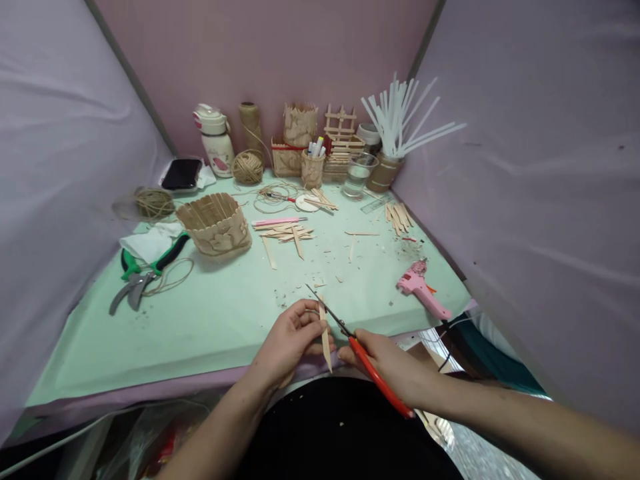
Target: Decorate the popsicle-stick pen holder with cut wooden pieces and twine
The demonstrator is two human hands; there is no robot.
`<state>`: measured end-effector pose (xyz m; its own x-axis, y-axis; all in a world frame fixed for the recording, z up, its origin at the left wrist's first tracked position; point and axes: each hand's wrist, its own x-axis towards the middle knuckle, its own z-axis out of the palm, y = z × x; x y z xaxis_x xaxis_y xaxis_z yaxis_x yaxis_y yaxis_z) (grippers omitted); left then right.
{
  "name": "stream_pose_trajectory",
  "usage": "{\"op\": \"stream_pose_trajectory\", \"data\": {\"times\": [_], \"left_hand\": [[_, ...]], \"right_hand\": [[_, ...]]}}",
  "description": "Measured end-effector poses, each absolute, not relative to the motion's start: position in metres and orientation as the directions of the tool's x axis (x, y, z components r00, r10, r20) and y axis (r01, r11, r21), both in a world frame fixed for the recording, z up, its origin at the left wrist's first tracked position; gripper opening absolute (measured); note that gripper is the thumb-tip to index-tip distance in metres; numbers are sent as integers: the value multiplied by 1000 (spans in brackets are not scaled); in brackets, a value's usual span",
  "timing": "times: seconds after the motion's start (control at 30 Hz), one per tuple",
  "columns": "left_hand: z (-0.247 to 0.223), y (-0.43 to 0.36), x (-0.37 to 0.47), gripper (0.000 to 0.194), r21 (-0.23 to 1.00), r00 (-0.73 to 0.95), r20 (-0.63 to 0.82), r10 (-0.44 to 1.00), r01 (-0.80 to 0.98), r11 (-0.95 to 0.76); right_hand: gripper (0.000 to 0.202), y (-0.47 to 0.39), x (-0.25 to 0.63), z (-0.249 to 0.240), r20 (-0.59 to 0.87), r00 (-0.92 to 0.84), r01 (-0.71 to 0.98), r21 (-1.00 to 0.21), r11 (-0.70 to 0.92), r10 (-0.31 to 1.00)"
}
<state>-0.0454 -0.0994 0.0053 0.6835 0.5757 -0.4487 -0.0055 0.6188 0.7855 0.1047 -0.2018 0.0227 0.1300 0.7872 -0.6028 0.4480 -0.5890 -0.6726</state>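
My left hand [295,337] pinches a flat wooden craft stick [325,341] upright near the table's front edge. The stick's lower end is pointed. In my right hand [387,360] is a pair of scissors [376,375] with red handles. Its dark blades cross the upper part of the stick; whether they are biting into it I cannot tell. Beyond my hands, a pile of wooden sticks [285,231] lies on the table with small chips around it. Two thin stick pieces [362,234] form a T shape to the right of the pile.
A stick-walled basket [215,227] and green-handled pruning shears [145,277] are on the left. A pink glue gun [423,290] lies at the right edge. Along the back stand a bottle [215,141], twine [248,167], a cup of water [357,177] and a jar of white glue sticks [387,170].
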Motion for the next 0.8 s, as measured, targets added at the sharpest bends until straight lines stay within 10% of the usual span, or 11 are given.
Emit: {"op": "stream_pose_trajectory", "data": {"times": [0.8], "left_hand": [[4, -99, -40, 27, 765, 681, -514, 522, 89, 638]], "right_hand": [[46, -195, 109, 23, -593, 82, 423, -707, -567, 801]]}}
